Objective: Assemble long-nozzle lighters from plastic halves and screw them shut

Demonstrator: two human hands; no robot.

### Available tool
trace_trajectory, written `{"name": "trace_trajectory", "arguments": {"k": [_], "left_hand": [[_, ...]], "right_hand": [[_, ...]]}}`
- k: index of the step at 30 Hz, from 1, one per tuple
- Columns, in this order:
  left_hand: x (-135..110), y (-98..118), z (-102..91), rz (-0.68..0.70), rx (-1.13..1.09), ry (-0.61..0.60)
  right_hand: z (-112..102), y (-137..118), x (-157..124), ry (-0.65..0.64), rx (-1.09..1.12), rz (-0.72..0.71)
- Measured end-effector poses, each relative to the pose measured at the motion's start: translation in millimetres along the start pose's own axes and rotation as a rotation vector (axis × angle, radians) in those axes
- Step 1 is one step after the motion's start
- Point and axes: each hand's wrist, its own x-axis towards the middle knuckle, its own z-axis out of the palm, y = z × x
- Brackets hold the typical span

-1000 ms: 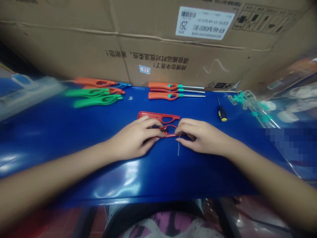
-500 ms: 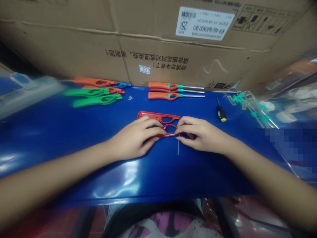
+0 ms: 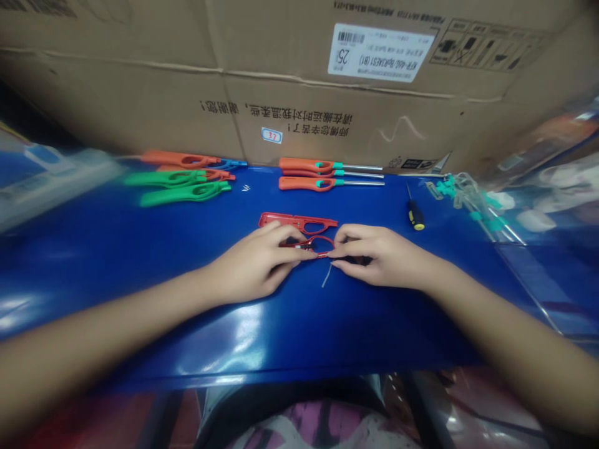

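Note:
Both my hands rest on the blue table [image 3: 140, 262] and pinch a red plastic lighter shell half [image 3: 317, 243] between them. My left hand [image 3: 255, 262] grips its left part with curled fingers. Fingers pressed together, my right hand [image 3: 381, 254] holds the right end, and a thin pale wire [image 3: 326, 276] hangs from it toward me. A second red shell half [image 3: 297, 220] lies flat just beyond my fingers.
Three orange long-nosed lighters [image 3: 327, 174] lie by the big cardboard box [image 3: 299, 81] at the back. Green and orange shells [image 3: 182, 184] are piled at back left. A small black-and-yellow screwdriver [image 3: 414, 212] and teal-tipped clear parts [image 3: 468, 196] lie at right.
The hanging wire has swung from pointing straight down to slanting left. My hands shifted slightly on the red shell; otherwise nothing moved.

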Motion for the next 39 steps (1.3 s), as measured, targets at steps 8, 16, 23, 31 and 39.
{"name": "trace_trajectory", "arguments": {"k": [8,16,23,31,39], "left_hand": [[-0.2,-0.1,0.1,0.010,0.001,0.005],[-0.8,0.3,1.4,-0.002,-0.010,0.023],[-0.9,-1.9,0.2,0.003,-0.012,0.024],[-0.7,-3.7,0.9,0.013,0.001,0.022],[0.2,-3.4,0.9,-0.001,-0.010,0.014]], "right_hand": [[0.0,0.4,0.8,0.043,0.066,-0.017],[-1.5,-4.4,3.6,0.001,0.066,0.039],[-3.5,-3.9,3.5,0.013,0.105,0.009],[-1.5,-2.6,3.8,0.023,0.081,0.014],[0.0,-6.2,1.6,0.009,-0.014,0.033]]}}
